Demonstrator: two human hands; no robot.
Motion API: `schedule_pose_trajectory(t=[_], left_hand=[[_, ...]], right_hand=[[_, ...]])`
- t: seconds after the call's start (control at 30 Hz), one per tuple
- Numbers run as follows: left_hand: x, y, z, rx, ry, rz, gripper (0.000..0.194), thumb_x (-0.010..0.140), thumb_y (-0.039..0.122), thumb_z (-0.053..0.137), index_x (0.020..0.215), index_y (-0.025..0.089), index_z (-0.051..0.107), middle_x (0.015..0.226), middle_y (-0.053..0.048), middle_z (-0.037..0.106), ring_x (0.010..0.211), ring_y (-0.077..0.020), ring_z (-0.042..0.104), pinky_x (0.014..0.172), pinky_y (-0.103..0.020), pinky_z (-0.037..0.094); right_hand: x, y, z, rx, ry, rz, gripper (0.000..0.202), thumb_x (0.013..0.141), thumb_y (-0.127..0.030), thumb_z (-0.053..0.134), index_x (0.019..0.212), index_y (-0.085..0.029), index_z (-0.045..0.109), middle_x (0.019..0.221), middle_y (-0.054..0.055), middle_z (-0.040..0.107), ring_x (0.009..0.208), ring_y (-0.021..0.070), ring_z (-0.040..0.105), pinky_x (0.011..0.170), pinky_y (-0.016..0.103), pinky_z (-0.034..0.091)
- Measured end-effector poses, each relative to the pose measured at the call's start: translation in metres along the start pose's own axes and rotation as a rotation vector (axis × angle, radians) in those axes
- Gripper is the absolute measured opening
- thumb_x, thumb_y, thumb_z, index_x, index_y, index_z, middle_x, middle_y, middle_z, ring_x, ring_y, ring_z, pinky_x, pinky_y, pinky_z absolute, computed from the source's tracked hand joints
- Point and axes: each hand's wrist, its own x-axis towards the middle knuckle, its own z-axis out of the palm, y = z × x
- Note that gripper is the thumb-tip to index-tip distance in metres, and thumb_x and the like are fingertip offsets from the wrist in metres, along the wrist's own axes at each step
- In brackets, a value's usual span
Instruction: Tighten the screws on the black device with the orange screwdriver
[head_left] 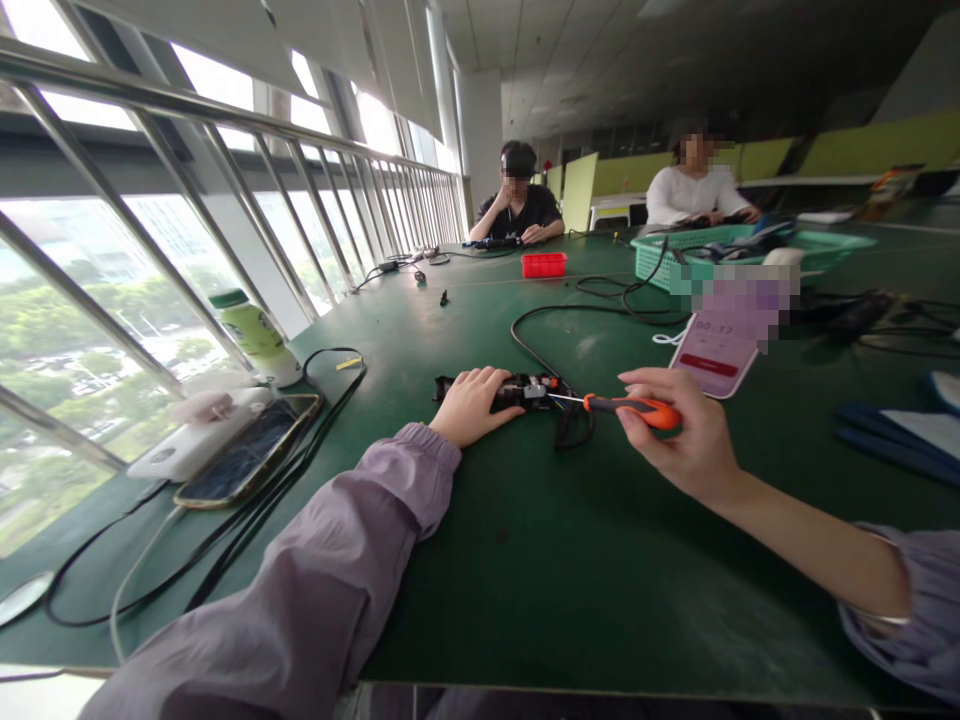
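Note:
My left hand [474,405] is closed over a black corded device [534,392], pressing it to the green table. Its right end is opened up, with grey and orange parts and a few thin wires showing. Between thumb and fingers, my right hand [686,430] grips a screwdriver [637,408] by its orange-and-black handle. The thin shaft points left, and its tip is at the device's exposed end. Whether the tip sits in a screw is too small to tell. A black cable runs from the device back across the table.
Left on the green table [525,580] lie a phone [251,450], a white power bank [199,435], cables and a green bottle [256,335]. A lit phone [716,345] leans before a green basket [660,262]. Farther back are a red tray [544,265] and two seated people [525,205].

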Motion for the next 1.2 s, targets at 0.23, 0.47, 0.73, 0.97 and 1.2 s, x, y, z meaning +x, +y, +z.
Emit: schedule_pose_trajectory(t=[0.23, 0.47, 0.73, 0.97, 1.2], left_hand=[[-0.0002, 0.0009, -0.0012, 0.0, -0.001, -0.004, 0.048, 0.081, 0.055, 0.05, 0.113, 0.019, 0.05, 0.106, -0.006, 0.06, 0.1, -0.024, 0.054, 0.09, -0.038, 0.04], [0.0002, -0.0011, 0.0006, -0.007, 0.006, 0.003, 0.048, 0.081, 0.055, 0.05, 0.114, 0.02, 0.05, 0.105, -0.006, 0.059, 0.1, -0.0237, 0.054, 0.09, -0.038, 0.04], [0.0004, 0.001, -0.001, -0.006, -0.001, -0.005, 0.048, 0.081, 0.055, 0.051, 0.113, 0.019, 0.051, 0.105, -0.007, 0.06, 0.1, -0.024, 0.054, 0.091, -0.038, 0.04], [0.0, 0.0005, -0.001, -0.002, 0.001, -0.005, 0.048, 0.081, 0.055, 0.051, 0.113, 0.019, 0.051, 0.105, -0.007, 0.06, 0.1, -0.0244, 0.054, 0.09, -0.038, 0.04], [0.0, 0.0002, -0.0001, -0.021, 0.003, -0.002, 0.048, 0.08, 0.054, 0.051, 0.114, 0.019, 0.051, 0.106, -0.007, 0.06, 0.1, -0.0242, 0.054, 0.091, -0.039, 0.04]], right_hand=[[0.0017, -0.0014, -0.0002, -0.016, -0.002, -0.052, 0.022, 0.077, -0.02, 0.056, 0.1, -0.021, 0.053, 0.077, 0.002, 0.063, 0.067, 0.0162, 0.062, 0.06, 0.029, 0.051], [0.0007, 0.0003, 0.0003, 0.002, 0.027, -0.04, 0.027, 0.077, -0.02, 0.057, 0.104, -0.021, 0.052, 0.084, 0.004, 0.063, 0.073, 0.0172, 0.063, 0.065, 0.029, 0.052], [0.0007, -0.0014, -0.0016, -0.025, -0.062, -0.054, 0.011, 0.078, -0.021, 0.057, 0.089, -0.022, 0.056, 0.073, 0.0, 0.064, 0.061, 0.0143, 0.061, 0.056, 0.027, 0.05], [0.0013, -0.0012, -0.0009, -0.001, 0.037, -0.058, 0.032, 0.076, -0.019, 0.058, 0.107, -0.02, 0.051, 0.09, 0.006, 0.063, 0.077, 0.0175, 0.064, 0.068, 0.03, 0.052], [0.0001, 0.0008, -0.0009, -0.015, -0.068, -0.054, 0.013, 0.08, -0.023, 0.056, 0.093, -0.022, 0.056, 0.074, 0.001, 0.064, 0.063, 0.0153, 0.062, 0.057, 0.027, 0.049]])
